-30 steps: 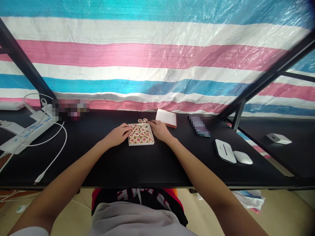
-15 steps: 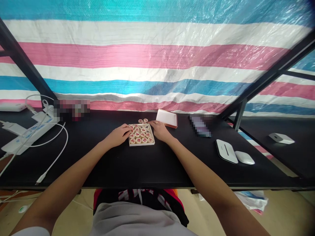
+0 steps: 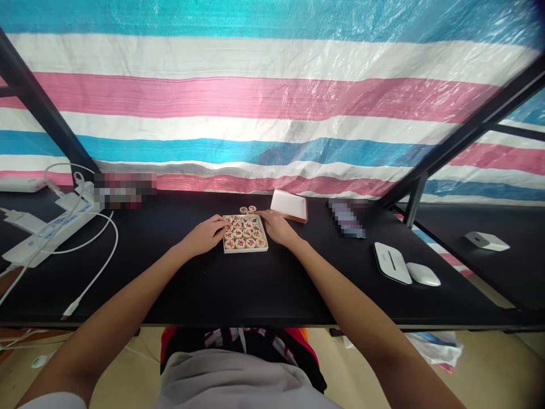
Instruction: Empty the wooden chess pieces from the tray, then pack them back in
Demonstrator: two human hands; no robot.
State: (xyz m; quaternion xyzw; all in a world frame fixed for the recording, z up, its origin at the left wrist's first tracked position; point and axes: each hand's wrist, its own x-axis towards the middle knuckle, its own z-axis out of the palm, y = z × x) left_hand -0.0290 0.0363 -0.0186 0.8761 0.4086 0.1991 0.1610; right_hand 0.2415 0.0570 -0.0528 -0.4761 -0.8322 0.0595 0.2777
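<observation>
A small white box (image 3: 244,249) holding several round Chinese chess pieces (image 3: 244,232) sits on the black table (image 3: 221,284). My left hand (image 3: 205,234) rests against the box's left side, fingers curled toward it. My right hand (image 3: 277,227) lies against the right side, fingers stretched to the far corner. Two loose pieces (image 3: 247,209) lie just behind the box. The box lid (image 3: 289,205) lies upside down to the right rear.
A white power strip (image 3: 46,227) with cables (image 3: 91,250) lies at the left. Two white devices (image 3: 402,267) sit at the right, another (image 3: 486,241) on the neighbouring table. A striped tarp (image 3: 272,96) hangs behind, with black frame bars at both sides.
Both hands stay on the sides of the box; the view has shifted only slightly.
</observation>
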